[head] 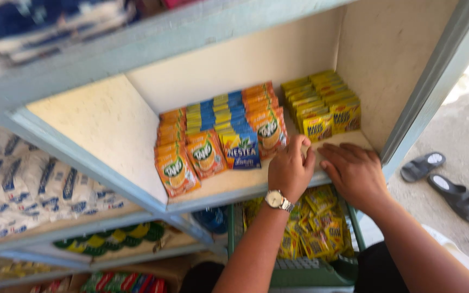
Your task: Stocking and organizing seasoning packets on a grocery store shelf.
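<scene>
My left hand [290,169], with a wristwatch on its wrist, rests on the front of a pale wooden shelf [221,184], its fingertips touching the front of the orange sachet row [267,127]. My right hand [354,172] lies flat on the shelf edge just right of it, fingers apart, in front of the yellow sachets [324,108]. Neither hand visibly holds anything. Rows of orange drink sachets [177,168] and blue-and-yellow sachets [240,149] stand on the shelf to the left.
Below the shelf a green basket [310,271] holds several yellow packets [316,222]. White and blue packets [23,184] fill a shelf at left. A pair of dark slippers [443,182] lies on the ground at right.
</scene>
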